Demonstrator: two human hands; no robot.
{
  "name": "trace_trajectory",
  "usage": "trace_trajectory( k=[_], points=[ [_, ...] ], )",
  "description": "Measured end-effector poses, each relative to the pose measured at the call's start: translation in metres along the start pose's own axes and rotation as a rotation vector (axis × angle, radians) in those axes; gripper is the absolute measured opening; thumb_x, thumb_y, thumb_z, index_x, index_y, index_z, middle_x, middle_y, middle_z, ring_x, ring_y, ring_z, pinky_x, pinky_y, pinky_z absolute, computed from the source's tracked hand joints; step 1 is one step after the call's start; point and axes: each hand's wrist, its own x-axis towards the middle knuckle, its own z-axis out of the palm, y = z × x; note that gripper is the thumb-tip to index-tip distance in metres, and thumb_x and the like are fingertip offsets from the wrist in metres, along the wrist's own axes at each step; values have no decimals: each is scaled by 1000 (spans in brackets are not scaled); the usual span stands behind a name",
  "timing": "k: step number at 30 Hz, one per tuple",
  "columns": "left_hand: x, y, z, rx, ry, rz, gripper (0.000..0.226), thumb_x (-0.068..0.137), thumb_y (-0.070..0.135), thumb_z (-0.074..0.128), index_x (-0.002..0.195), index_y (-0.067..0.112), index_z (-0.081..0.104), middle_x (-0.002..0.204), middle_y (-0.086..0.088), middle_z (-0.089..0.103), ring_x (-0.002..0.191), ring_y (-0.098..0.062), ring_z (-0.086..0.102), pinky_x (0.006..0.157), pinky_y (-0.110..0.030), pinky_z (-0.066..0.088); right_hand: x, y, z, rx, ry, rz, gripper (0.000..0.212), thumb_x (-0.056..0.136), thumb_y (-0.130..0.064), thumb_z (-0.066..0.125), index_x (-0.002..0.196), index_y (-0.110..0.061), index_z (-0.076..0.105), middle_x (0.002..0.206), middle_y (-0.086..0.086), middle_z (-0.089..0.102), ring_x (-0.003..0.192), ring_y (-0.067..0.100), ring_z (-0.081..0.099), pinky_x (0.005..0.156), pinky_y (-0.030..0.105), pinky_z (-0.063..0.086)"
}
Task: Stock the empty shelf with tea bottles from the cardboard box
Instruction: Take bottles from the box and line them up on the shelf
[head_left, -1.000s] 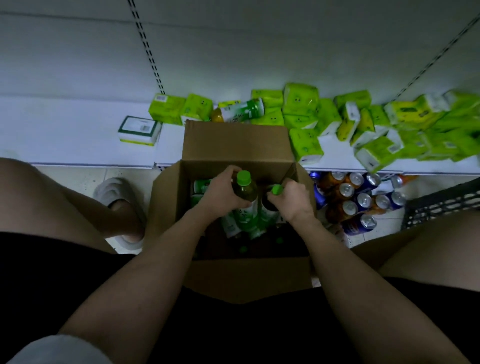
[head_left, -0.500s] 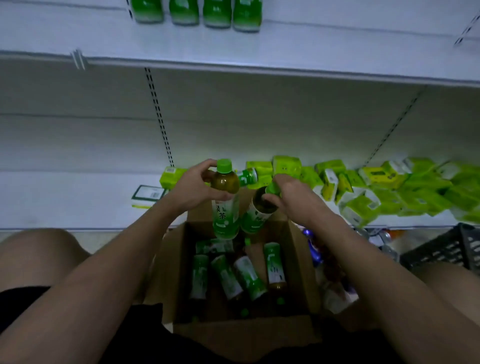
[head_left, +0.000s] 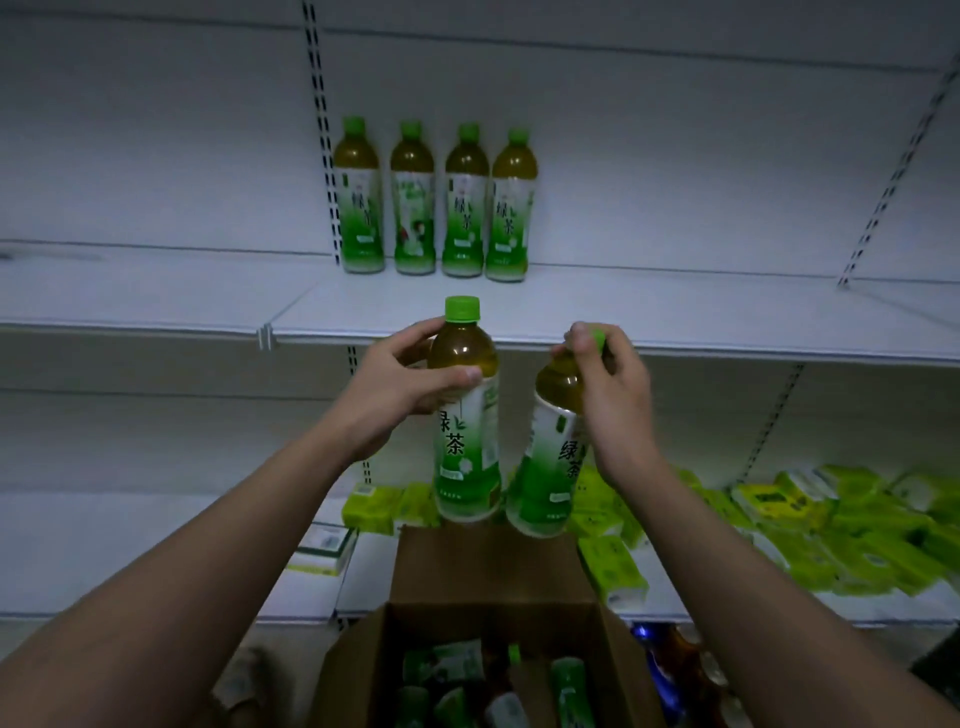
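You have one view only, from the camera on your head, facing forward and slightly down at the shelf (head_left: 623, 317) straight ahead. It sits close: your forearms fill the near foreground, the cardboard box (head_left: 358, 670) lies at the near bottom edge, and the shelf's back wall is far.

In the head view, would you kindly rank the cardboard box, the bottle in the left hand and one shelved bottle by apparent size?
1. cardboard box
2. bottle in the left hand
3. shelved bottle

Both bottles look identical; the held one only appears bigger because it is nearer the camera.
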Motion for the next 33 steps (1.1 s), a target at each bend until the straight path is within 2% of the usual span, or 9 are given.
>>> trace_trajectory(
  k=[3,5,8,10,15,20,26,29,33],
  points=[
    [11,35,0,25,-10,59,77,48,32,92,119,33,61,112,1,69,94,-11,67,55,-21,52,19,-32,4,19,23,-42,24,90,-54,52,76,-38,64,89,-4,71,78,-2,61,71,23,44],
    [21,57,0,49,-20,99,78,47,35,91,117,36,59,115,2,68,102,-14,66,61,-27,57,33,-50,6,23,20,-81,25,92,-50,52,78,-33,62,89,-3,70,75,-6,59,69,20,42],
    [36,84,-1,55,-37,134,88,42,36,91,123,30,58,120,-1,66,108,-18,65,76,-41,60,55,-73,10,17,13,-135,24,94,-48,52,81,-30,60,87,-3,69,69,-11,58,61,7,44],
    [48,98,-2,48,-30,154,92,40,34,91,126,27,59,121,-1,65,108,-19,65,78,-42,59,71,-85,12,19,13,-168,24,94,-47,52,82,-28,59,84,-5,67,66,-12,58,57,2,42],
    [83,127,-6,34,-6,200,88,35,38,93,117,36,61,122,1,64,109,-16,64,76,-37,59,114,-108,15,10,47,-201,30,94,-50,51,80,-25,58,81,-5,67,60,-7,58,63,20,44],
    [114,132,-5,48,41,197,97,44,32,89,134,26,53,121,1,64,115,-20,59,89,-47,54,146,-109,25,-40,41,-225,30,94,-49,51,79,-24,58,87,5,69,73,10,60,72,30,49],
    [136,108,-2,4,87,183,95,48,27,86,136,26,50,117,7,60,112,-17,57,95,-45,51,170,-89,36,-54,-7,-207,28,95,-45,52,90,-18,61,81,-4,65,58,-12,57,50,3,41],
    [144,101,-3,-60,120,178,92,51,29,84,136,30,50,112,12,58,116,-18,54,95,-43,50,177,-82,37,-29,-19,-207,22,94,-45,54,88,-25,61,82,-8,67,63,-12,59,53,3,43],
    [146,92,3,-47,83,180,83,54,37,83,131,41,53,119,11,58,126,-22,49,102,-52,43,175,-70,33,-31,-141,-141,26,86,-48,62,105,-30,60,96,-14,67,84,-6,64,66,12,46]
  ],
)
